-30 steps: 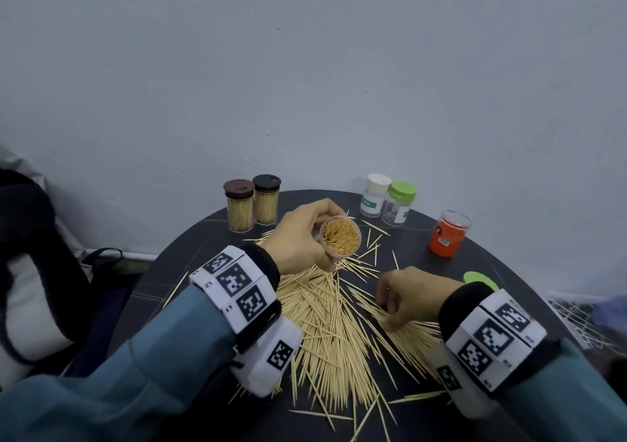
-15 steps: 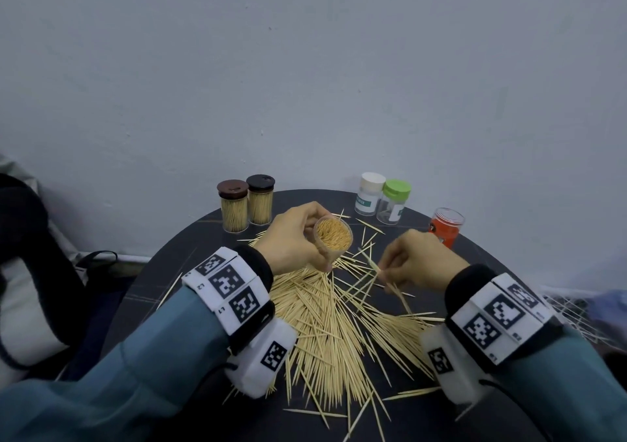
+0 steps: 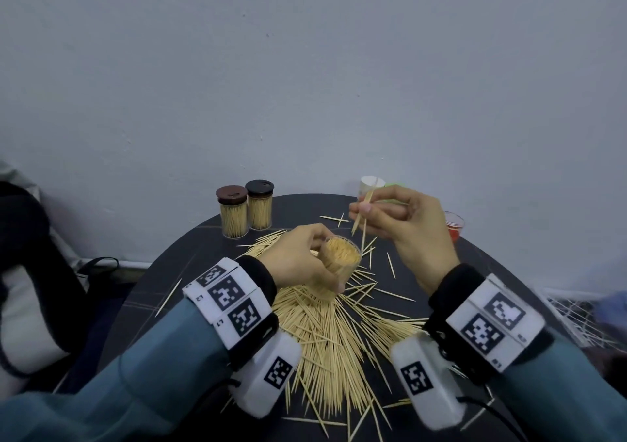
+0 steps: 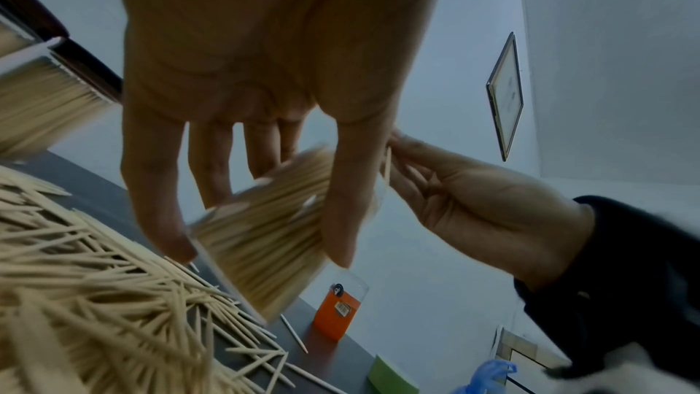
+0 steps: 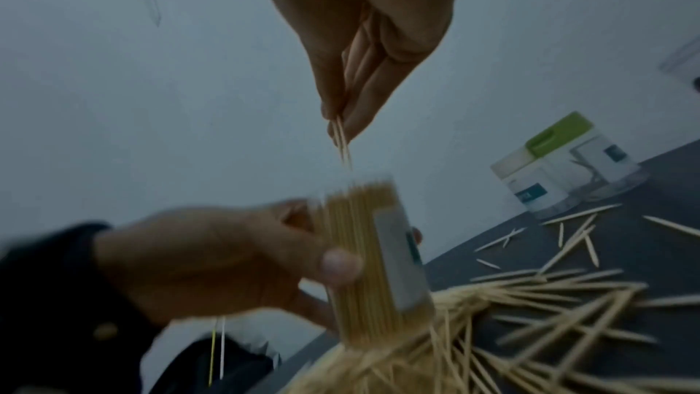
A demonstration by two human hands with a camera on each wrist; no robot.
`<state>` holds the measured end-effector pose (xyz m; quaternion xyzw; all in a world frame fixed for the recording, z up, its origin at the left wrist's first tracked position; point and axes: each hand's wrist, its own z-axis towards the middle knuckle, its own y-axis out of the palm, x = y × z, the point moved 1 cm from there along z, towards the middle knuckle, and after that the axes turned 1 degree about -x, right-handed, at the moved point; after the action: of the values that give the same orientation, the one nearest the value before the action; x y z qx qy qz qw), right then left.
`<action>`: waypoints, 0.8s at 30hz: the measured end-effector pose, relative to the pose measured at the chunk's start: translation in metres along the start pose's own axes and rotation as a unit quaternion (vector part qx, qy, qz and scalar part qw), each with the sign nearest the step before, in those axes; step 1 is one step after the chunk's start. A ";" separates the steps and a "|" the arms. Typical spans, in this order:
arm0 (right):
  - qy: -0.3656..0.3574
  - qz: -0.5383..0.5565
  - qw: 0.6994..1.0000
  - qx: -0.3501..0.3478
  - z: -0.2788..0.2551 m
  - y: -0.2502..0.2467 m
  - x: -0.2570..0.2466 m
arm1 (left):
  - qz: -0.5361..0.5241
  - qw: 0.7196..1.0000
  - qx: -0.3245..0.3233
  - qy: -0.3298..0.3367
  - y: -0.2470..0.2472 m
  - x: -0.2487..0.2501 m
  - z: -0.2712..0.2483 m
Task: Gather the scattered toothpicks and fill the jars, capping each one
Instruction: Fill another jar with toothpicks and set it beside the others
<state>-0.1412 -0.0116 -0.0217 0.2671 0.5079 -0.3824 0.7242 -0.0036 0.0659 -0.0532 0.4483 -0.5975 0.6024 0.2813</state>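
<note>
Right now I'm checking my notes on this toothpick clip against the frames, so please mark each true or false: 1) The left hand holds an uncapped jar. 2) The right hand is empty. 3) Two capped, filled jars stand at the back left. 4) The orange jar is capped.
1) The left hand holds an uncapped jar: true.
2) The right hand is empty: false; it pinches a few toothpicks above the jar.
3) Two capped jars stand filled at the back left: true.
4) The orange jar is capped: false; its top is open.
</note>
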 end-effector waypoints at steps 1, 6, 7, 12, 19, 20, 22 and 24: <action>-0.004 -0.032 0.999 -0.006 -0.002 0.003 0.005 | -0.004 1.000 -0.002 0.001 0.001 0.000 -0.001; -0.018 -0.175 0.983 -0.052 -0.008 0.007 0.022 | -0.035 0.999 -0.007 -0.002 -0.001 0.001 -0.004; -0.022 -0.181 0.982 -0.056 -0.008 0.007 0.021 | -0.043 0.999 -0.006 -0.005 -0.001 0.002 -0.004; -0.033 -0.214 0.973 -0.079 -0.006 0.006 0.018 | -0.059 0.998 -0.008 -0.008 -0.003 0.004 -0.004; 0.004 -0.242 0.962 -0.127 -0.005 0.004 0.018 | -0.043 0.999 -0.025 -0.014 -0.002 0.004 -0.004; 0.017 -0.259 0.954 -0.147 -0.006 0.006 0.022 | -0.045 0.999 -0.027 -0.013 -0.001 0.003 -0.004; 0.037 -0.285 0.942 -0.170 -0.009 0.007 0.027 | -0.047 0.998 -0.029 -0.011 0.000 0.003 -0.004; 0.047 -0.281 0.945 -0.160 -0.010 0.007 0.026 | -0.046 0.998 -0.029 -0.013 -0.001 0.003 -0.005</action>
<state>-0.1354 -0.0070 -0.0497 0.0114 0.6502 -0.4710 0.5960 -0.0056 0.0701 -0.0495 0.4744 -0.5969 0.5659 0.3138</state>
